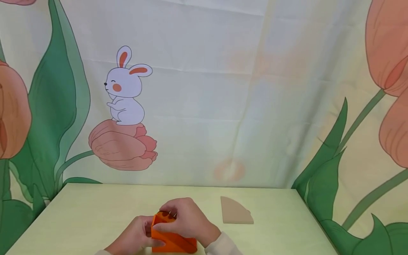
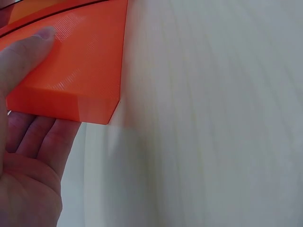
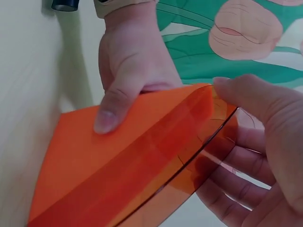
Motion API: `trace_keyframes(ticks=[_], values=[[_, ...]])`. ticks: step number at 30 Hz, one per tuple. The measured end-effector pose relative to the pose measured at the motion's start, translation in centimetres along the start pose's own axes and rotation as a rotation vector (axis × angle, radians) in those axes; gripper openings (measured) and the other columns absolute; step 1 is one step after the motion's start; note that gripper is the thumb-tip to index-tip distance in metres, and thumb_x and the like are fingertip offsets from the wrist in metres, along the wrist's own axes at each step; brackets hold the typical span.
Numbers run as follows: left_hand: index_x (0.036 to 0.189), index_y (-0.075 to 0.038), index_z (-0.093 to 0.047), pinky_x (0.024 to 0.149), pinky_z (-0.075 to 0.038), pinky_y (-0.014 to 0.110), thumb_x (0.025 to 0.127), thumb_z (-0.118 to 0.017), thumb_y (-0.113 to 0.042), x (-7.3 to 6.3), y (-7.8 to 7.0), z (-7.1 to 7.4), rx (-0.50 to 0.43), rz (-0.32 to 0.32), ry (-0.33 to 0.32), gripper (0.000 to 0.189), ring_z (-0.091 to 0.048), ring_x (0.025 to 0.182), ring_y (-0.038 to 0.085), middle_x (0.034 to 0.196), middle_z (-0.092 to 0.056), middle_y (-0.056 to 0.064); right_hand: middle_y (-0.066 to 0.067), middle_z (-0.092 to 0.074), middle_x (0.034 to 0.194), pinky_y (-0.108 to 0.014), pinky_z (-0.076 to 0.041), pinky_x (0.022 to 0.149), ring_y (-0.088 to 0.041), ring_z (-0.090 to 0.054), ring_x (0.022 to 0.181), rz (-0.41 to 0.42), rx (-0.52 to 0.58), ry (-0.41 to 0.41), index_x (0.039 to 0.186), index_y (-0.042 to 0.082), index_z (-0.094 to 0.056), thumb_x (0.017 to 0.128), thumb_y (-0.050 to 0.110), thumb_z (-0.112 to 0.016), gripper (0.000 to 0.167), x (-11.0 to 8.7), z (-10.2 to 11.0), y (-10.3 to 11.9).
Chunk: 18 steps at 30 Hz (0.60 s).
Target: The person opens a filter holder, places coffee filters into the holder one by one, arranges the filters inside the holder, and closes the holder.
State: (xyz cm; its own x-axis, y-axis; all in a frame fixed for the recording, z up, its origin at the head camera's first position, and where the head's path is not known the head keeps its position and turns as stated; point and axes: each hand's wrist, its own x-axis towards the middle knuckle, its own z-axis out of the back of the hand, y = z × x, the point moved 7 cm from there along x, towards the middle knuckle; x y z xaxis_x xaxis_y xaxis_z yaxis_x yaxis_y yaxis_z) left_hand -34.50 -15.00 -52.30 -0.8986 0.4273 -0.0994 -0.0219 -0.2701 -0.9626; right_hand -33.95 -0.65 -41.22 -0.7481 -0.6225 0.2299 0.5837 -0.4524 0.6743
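Observation:
An orange wedge-shaped box (image 1: 169, 242) stands low in the head view, near the front of the table. Its curved lid (image 3: 194, 142) is see-through orange with a dark edge line, best seen in the right wrist view. My left hand (image 1: 134, 233) grips the box from the left, thumb flat on the orange face (image 2: 80, 61) and fingers behind it. My right hand (image 1: 189, 219) holds the lid's upper end, the thumb at its top corner and the fingers round the far side. Whether the lid is fully seated on the box I cannot tell.
A tan quarter-circle board (image 1: 236, 212) lies flat on the pale table (image 1: 280, 212), right of the hands. Behind the table hangs a cloth (image 1: 197, 106) printed with a rabbit and tulips. A dark cylindrical end (image 3: 65, 4) shows at the right wrist view's top edge.

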Motion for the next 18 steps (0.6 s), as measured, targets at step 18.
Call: trace_keyframes(ticks=[18], values=[[0.122,-0.009,-0.069,0.096,-0.059,0.042,0.074,-0.091,-0.028,-0.2,0.8,-0.1,-0.023,0.078,-0.058,0.056,-0.071,0.097,0.023,0.114,-0.076,0.005,0.0,-0.073,0.1,-0.033,-0.062,0.083,-0.011,-0.069,0.088,0.075,0.202,-0.069,0.117,0.023,-0.075,0.088,0.029,-0.082,0.031,-4.1,5.8,-3.8]])
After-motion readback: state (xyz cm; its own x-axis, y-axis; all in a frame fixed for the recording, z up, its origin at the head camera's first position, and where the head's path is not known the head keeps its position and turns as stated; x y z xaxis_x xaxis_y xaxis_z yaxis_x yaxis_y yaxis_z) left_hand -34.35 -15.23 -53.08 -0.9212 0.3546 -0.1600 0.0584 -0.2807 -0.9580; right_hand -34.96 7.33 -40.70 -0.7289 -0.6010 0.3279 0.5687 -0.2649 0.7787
